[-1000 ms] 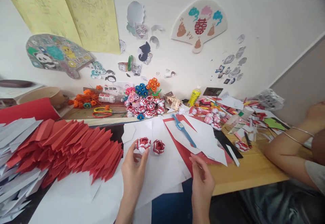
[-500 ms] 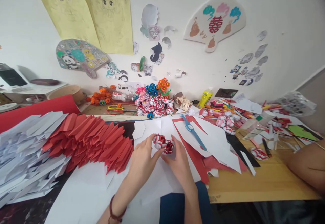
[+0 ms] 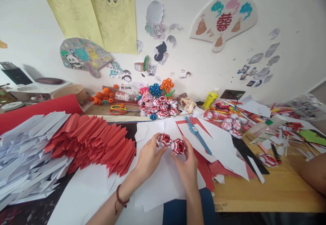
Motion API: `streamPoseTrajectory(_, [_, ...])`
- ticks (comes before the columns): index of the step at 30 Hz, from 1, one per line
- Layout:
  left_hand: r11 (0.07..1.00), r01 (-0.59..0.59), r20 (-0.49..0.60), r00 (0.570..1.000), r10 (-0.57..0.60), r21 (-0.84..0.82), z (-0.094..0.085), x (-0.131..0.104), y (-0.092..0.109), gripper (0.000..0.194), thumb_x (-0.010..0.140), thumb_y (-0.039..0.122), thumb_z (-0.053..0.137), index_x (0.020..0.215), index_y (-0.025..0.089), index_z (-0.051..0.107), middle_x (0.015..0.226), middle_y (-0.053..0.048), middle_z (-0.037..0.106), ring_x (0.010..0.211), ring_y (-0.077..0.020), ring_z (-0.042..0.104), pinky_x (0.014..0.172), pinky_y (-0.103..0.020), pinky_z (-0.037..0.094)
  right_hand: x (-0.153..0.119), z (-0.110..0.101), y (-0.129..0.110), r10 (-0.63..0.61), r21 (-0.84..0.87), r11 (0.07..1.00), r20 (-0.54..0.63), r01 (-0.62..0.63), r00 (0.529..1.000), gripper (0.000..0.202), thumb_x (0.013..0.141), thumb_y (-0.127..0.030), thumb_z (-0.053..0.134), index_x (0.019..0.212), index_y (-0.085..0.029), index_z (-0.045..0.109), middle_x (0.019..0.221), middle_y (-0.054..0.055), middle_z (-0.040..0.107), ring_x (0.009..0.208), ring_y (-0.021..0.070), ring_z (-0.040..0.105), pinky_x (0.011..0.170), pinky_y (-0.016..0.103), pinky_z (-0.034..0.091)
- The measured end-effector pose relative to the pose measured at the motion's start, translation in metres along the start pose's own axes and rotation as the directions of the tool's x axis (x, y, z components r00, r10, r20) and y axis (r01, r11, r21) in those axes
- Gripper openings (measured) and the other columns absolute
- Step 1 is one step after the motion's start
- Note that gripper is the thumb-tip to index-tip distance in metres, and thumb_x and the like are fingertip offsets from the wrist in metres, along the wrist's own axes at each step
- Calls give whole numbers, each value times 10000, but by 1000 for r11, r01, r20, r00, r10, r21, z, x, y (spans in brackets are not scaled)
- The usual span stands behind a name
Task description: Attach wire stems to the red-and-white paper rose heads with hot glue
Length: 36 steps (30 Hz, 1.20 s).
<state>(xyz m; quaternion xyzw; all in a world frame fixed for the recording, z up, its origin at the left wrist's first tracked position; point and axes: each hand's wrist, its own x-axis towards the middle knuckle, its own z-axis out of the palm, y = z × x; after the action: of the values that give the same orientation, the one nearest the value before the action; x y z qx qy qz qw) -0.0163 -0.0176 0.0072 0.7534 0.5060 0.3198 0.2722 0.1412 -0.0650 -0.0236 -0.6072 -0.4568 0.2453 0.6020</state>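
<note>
Between the thumb and fingers of my left hand (image 3: 150,155) is a red and white folded paper flower (image 3: 163,140). My right hand (image 3: 187,162) grips a second paper flower (image 3: 178,146), its red centre turned toward me. The two flowers sit side by side, almost touching, above white paper sheets (image 3: 158,180). Behind them lies a pile of similar red and white paper flowers (image 3: 161,107). To the left of my hands stand rows of folded red paper strips (image 3: 94,143) and folded white paper strips (image 3: 33,153).
A blue wristwatch (image 3: 198,135) rests on paper at the right. Scissors (image 3: 118,109) and a yellow bottle (image 3: 211,98) are at the back. Paper scraps and a marker (image 3: 275,153) cover the right side. Another person's arm (image 3: 314,170) reaches in at the right edge.
The two paper flowers have moved slightly apart, and the right one is turned to show its open centre. My right hand has shifted a little right. The whole view has shifted slightly.
</note>
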Motion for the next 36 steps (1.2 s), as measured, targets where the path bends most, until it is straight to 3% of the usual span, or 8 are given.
streamPoseTrajectory(3, [998, 23, -28, 999, -25, -65, -2, 1, 0, 444, 933, 436, 590, 1322, 245, 494, 1094, -58, 696, 875, -225, 670, 766, -356, 507, -1, 2, 0, 65, 121, 991, -5, -64, 998, 755, 734, -359, 789, 1391, -252, 434, 1379, 136, 593, 1215, 273, 618, 1060, 467, 479])
streamPoseTrajectory(7, [994, 9, -48, 999, -14, -108, -1, 1, -2, 440, 930, 430, 597, 1321, 248, 510, 1105, -48, 689, 874, -201, 659, 755, -330, 497, -4, 1, -3, 85, 166, 983, -14, -81, 996, 690, 711, -343, 813, 1300, -259, 461, 1365, 130, 595, 1213, 263, 617, 1062, 453, 472])
streamPoseTrajectory(14, [992, 14, -21, 1000, -17, -125, -2, -1, 1, 461, 941, 329, 579, 1377, 229, 466, 1101, -68, 701, 918, -213, 656, 820, -354, 495, -4, 0, -2, 39, 68, 997, -7, -39, 999, 593, 720, -298, 778, 1264, -238, 551, 1284, 107, 651, 1136, 260, 648, 1013, 442, 502])
streamPoseTrajectory(25, [988, 15, -8, 1000, -16, -152, 2, 0, -7, 463, 922, 272, 568, 1368, 246, 445, 1062, -57, 702, 902, -215, 680, 833, -360, 511, -4, -3, 2, -10, 19, 1000, 25, 10, 1000, 566, 787, -303, 706, 1324, -236, 542, 1335, 106, 620, 1175, 261, 627, 1057, 474, 482])
streamPoseTrajectory(28, [997, 1, -29, 1000, -3, -79, 5, 0, -12, 467, 945, 351, 561, 1380, 245, 430, 1090, -71, 702, 955, -233, 685, 831, -369, 523, -3, -2, 5, -58, -42, 997, -13, 57, 998, 583, 815, -331, 682, 1366, -226, 521, 1385, 123, 589, 1236, 277, 589, 1081, 497, 456])
streamPoseTrajectory(30, [999, -24, -46, 999, 26, 42, 9, 1, -15, 517, 939, 364, 582, 1401, 200, 422, 1211, -134, 674, 1100, -282, 651, 902, -416, 514, -3, 0, 8, -100, -141, 985, 1, 99, 995, 640, 823, -338, 671, 1423, -225, 480, 1448, 132, 540, 1322, 300, 519, 1119, 534, 407])
streamPoseTrajectory(33, [976, -77, -50, 995, 89, 203, 13, 1, -19, 642, 882, 290, 664, 1438, 119, 391, 1401, -210, 563, 1293, -353, 525, 1039, -493, 444, -3, 2, 12, -139, -254, 955, 78, 154, 987, 735, 825, -314, 665, 1502, -246, 388, 1540, 114, 443, 1422, 311, 400, 1164, 569, 334])
streamPoseTrajectory(36, [965, -105, -34, 993, 117, 238, 14, -1, -21, 655, 881, 239, 650, 1458, 107, 370, 1430, -209, 538, 1300, -352, 512, 1055, -491, 441, -5, 3, 12, -148, -246, 954, 103, 170, 984, 723, 853, -302, 634, 1517, -257, 352, 1562, 103, 408, 1440, 292, 378, 1172, 554, 331])
